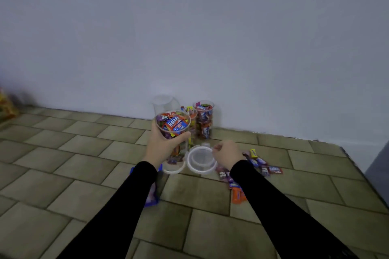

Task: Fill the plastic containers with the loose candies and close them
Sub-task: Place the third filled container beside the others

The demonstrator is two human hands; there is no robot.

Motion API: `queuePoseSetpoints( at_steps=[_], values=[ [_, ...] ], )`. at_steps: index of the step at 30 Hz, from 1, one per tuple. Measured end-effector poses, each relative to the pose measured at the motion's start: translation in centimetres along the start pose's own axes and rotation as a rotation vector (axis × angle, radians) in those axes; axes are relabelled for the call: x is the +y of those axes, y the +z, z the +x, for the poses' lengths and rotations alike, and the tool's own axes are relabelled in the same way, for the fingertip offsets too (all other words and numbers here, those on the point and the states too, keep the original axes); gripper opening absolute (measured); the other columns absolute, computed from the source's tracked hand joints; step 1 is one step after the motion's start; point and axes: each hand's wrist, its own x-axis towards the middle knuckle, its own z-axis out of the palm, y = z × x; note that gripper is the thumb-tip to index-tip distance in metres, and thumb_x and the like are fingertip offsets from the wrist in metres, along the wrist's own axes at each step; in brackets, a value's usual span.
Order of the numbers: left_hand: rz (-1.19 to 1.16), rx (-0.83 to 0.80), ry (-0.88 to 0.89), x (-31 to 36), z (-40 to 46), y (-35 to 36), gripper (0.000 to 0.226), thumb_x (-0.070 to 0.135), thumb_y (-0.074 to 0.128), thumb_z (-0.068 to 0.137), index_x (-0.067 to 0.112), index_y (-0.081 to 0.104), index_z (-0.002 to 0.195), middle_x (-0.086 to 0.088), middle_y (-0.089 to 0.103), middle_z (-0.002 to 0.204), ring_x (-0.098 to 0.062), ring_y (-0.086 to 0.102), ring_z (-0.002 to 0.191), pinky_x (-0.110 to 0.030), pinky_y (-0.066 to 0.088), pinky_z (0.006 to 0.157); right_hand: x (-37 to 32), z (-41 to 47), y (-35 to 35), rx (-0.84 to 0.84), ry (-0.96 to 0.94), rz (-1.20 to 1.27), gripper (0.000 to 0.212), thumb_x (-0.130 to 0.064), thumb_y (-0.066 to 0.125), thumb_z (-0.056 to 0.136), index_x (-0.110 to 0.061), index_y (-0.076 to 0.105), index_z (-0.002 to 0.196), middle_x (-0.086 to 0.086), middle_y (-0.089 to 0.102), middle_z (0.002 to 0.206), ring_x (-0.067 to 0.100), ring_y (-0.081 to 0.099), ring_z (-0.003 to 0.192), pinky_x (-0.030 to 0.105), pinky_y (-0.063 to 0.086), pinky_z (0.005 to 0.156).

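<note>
Fingers of the right hand (226, 154) are curled in and pinching the rim of a clear lid (200, 156) just right of center frame, with the lid sitting over another lid (202, 169) stacked under it. Left hand (161, 145) is wrapped around a filled container (173, 130), tilted a bit toward the camera and stuffed to the brim with wrapped candy.

So the step looks like capping this one. My take: level the container first, since wrappers poke right up at the mouth and will stop the lid seating. Poke them down, then bring only the top lid over, because the two could come up stuck together. Set it flat, then press around the edge instead of one spot.

Further out, two more filled containers (203, 120) stand behind near the wall (210, 38), plus an empty container (163, 103) behind the held one. Loose candies (255, 164) lie on the tiled floor (63, 153) at right, partly under the right sleeve, so filling isn't finished. A third lid (173, 169) lies lower, below the left hand.
</note>
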Motion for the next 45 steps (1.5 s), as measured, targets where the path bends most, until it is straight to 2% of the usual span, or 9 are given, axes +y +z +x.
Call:
queuePoseSetpoints(
  at_steps=[5, 10, 16, 22, 27, 30, 36, 41, 45],
  values=[
    [0.074, 0.054, 0.009, -1.5, 4.2, -6.0, 0.084, 0.024, 0.093, 0.056, 0.018, 0.046, 0.125, 0.003, 0.064, 0.115, -0.011, 0.063, 0.105, -0.034, 0.054, 0.091, -5.3, 2.7, 5.7, -0.061, 0.017, 0.053, 0.022, -0.014, 0.056, 0.092, -0.004, 0.066, 0.075, 0.016, 0.068, 0.085, 0.027, 0.063, 0.081, 0.031, 0.052, 0.074],
    [0.123, 0.040, 0.034, -1.9, 8.7, -9.4, 0.081, 0.021, 0.090, 0.061, 0.019, 0.042, 0.127, 0.008, 0.061, 0.111, -0.006, 0.060, 0.100, -0.018, 0.052, 0.081, -8.8, 4.9, 10.6, -0.098, 0.011, 0.032, 0.021, -0.013, 0.055, 0.091, -0.007, 0.071, 0.079, 0.016, 0.072, 0.093, 0.027, 0.067, 0.093, 0.025, 0.048, 0.073],
    [0.118, 0.039, 0.004, -3.7, 13.0, -10.6, 0.095, 0.040, 0.092, 0.049, 0.027, 0.042, 0.128, 0.008, 0.061, 0.116, -0.012, 0.060, 0.107, -0.039, 0.054, 0.093, -11.2, 7.3, 15.0, -0.143, 0.003, -0.018, 0.027, -0.013, 0.054, 0.093, -0.006, 0.063, 0.068, 0.017, 0.061, 0.079, 0.024, 0.058, 0.078, 0.026, 0.045, 0.070],
    [0.131, 0.017, -0.020, -6.2, 16.0, -9.5, 0.103, 0.058, 0.089, 0.037, 0.027, 0.046, 0.125, 0.003, 0.059, 0.119, -0.012, 0.060, 0.108, -0.040, 0.055, 0.091, -12.0, 9.5, 19.3, -0.107, 0.093, 0.017, 0.019, -0.018, 0.059, 0.087, -0.007, 0.056, 0.072, 0.008, 0.055, 0.074, 0.016, 0.050, 0.069, 0.024, 0.043, 0.064],
    [0.116, -0.067, -0.026, -8.0, 17.6, -8.2, 0.088, 0.039, 0.093, 0.049, 0.022, 0.046, 0.123, 0.001, 0.059, 0.119, -0.011, 0.060, 0.106, -0.033, 0.054, 0.091, -12.7, 10.3, 21.3, -0.101, 0.128, 0.053, 0.024, -0.021, 0.056, 0.089, -0.003, 0.071, 0.083, 0.012, 0.072, 0.087, 0.025, 0.069, 0.086, 0.028, 0.053, 0.072],
    [0.108, -0.130, -0.038, -9.4, 17.9, -7.8, 0.091, 0.040, 0.093, 0.047, 0.021, 0.048, 0.123, 0.002, 0.060, 0.118, -0.011, 0.061, 0.107, -0.033, 0.055, 0.090, -12.4, 10.5, 21.9, -0.119, 0.106, -0.044, 0.024, -0.024, 0.053, 0.092, -0.012, 0.063, 0.074, 0.011, 0.072, 0.091, 0.026, 0.067, 0.089, 0.025, 0.043, 0.067],
    [0.095, -0.191, -0.076, -11.4, 17.8, -7.6, 0.091, 0.048, 0.092, 0.044, 0.024, 0.050, 0.120, 0.005, 0.061, 0.117, -0.007, 0.061, 0.106, -0.030, 0.055, 0.090, -12.4, 10.7, 22.6, -0.163, 0.031, -0.185, 0.027, -0.031, 0.050, 0.096, -0.014, 0.065, 0.081, 0.008, 0.071, 0.093, 0.027, 0.065, 0.090, 0.034, 0.048, 0.083],
    [0.074, -0.286, -0.068, -11.2, 18.0, -7.6, 0.068, 0.024, 0.093, 0.056, 0.034, 0.050, 0.107, 0.010, 0.064, 0.109, 0.001, 0.063, 0.096, -0.017, 0.053, 0.081, -12.3, 10.3, 20.8, -0.136, -0.037, -0.275, 0.026, -0.035, 0.054, 0.092, -0.016, 0.063, 0.077, 0.007, 0.064, 0.080, 0.029, 0.060, 0.079, 0.038, 0.044, 0.086],
    [0.064, -0.478, -0.131, -11.1, 18.5, -9.8, 0.084, 0.022, 0.090, 0.062, 0.022, 0.046, 0.133, 0.008, 0.061, 0.121, 0.003, 0.058, 0.105, -0.010, 0.050, 0.079, -13.6, 9.9, 17.5, -0.028, -0.104, -0.355, 0.023, -0.024, 0.052, 0.095, -0.008, 0.068, 0.095, 0.012, 0.069, 0.095, 0.031, 0.068, 0.092, 0.036, 0.053, 0.076]
  ],
)
